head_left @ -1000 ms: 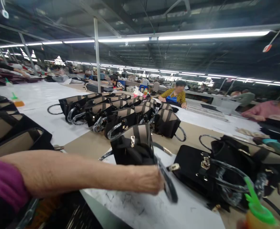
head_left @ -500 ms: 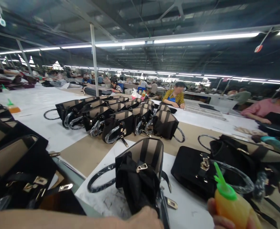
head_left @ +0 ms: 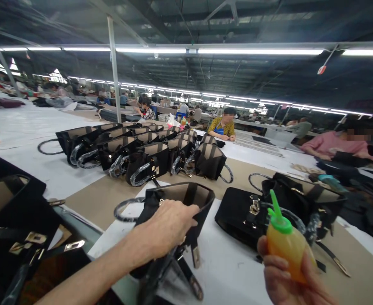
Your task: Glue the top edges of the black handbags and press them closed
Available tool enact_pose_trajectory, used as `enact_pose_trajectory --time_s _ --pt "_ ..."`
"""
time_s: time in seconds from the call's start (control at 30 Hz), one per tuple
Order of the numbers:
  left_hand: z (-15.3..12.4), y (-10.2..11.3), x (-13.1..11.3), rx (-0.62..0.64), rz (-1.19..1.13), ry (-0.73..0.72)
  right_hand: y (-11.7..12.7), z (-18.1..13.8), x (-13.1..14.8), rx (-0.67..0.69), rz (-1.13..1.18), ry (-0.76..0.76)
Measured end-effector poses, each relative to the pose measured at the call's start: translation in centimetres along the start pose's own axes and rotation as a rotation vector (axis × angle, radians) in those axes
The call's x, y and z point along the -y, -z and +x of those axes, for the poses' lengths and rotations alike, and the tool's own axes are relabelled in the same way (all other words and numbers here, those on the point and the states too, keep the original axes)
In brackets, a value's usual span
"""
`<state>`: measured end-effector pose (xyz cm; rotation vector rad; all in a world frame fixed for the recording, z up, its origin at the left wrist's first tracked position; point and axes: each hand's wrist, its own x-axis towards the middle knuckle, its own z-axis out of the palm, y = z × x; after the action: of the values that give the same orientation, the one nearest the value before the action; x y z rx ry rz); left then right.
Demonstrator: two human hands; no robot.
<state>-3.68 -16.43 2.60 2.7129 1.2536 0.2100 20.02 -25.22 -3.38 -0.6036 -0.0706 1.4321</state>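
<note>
We see right hand (head_left: pixel 285 277) grasping bottle (head_left: pixel 283 243), nozzle (head_left: pixel 276 206) upward, long axis tipped leftward; left hand (head_left: pixel 169 224) over upward-opening black bag (head_left: pixel 205 205), grip unclear.

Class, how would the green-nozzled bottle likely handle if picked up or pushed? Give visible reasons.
The bottle in the right hand would probably roll if laid down, since its body looks rounded. Its translucent wall suggests soft plastic, so it may give when squeezed. The orange contents likely add some weight.
</note>
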Motion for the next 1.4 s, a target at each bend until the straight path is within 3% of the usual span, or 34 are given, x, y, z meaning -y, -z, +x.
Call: enact_pose_trajectory --time_s 0.1,0.23,0.33,0.47,0.53,0.63,0.73,0.8,0.93,1.2,1.4 --pt "-1.9 1.5 2.0 -0.002 -0.07 -0.146 -3.3 -0.5 -1.0 0.07 -0.086 -0.008" --pt "-3.7 0.7 3.9 -0.008 -0.233 -0.121 -7.7 -0.9 -3.6 0.12 -0.168 -0.041" --pt "-4.3 -0.2 4.4 -0.094 -0.397 -0.017 -9.8 -0.7 -5.2 0.157 -0.153 -0.102" --pt "-2.9 0.1 4.8 -0.305 -0.444 0.284 -11.3 0.2 -5.7 0.21 -0.105 -0.116" --pt "-1.4 0.5 5.3 -0.307 -0.29 0.367 -11.7 0.8 -5.6 0.239 -0.109 -0.086" --pt "1.3 0.8 6.1 -0.111 -0.136 0.391 -11.8 1.6 -5.9 0.251 -0.143 -0.075" --pt "3.3 0.3 6.5 0.078 -0.172 0.362 -11.4 2.0 -6.5 0.204 -0.149 -0.118" --pt "4.3 -0.5 6.7 0.129 -0.213 0.374 -11.1 2.0 -6.9 0.196 -0.157 -0.114" --pt "5.8 -2.5 7.3 0.05 -0.277 0.425 -10.6 2.0 -7.1 0.226 -0.215 -0.044" --pt "6.6 -5.2 10.2 -0.052 -0.575 0.238 -10.3 2.4 -6.4 0.189 -0.214 0.01" --pt "6.6 -6.9 11.5 -0.062 -0.885 0.242 -10.4 2.4 -6.2 0.164 -0.222 0.03"
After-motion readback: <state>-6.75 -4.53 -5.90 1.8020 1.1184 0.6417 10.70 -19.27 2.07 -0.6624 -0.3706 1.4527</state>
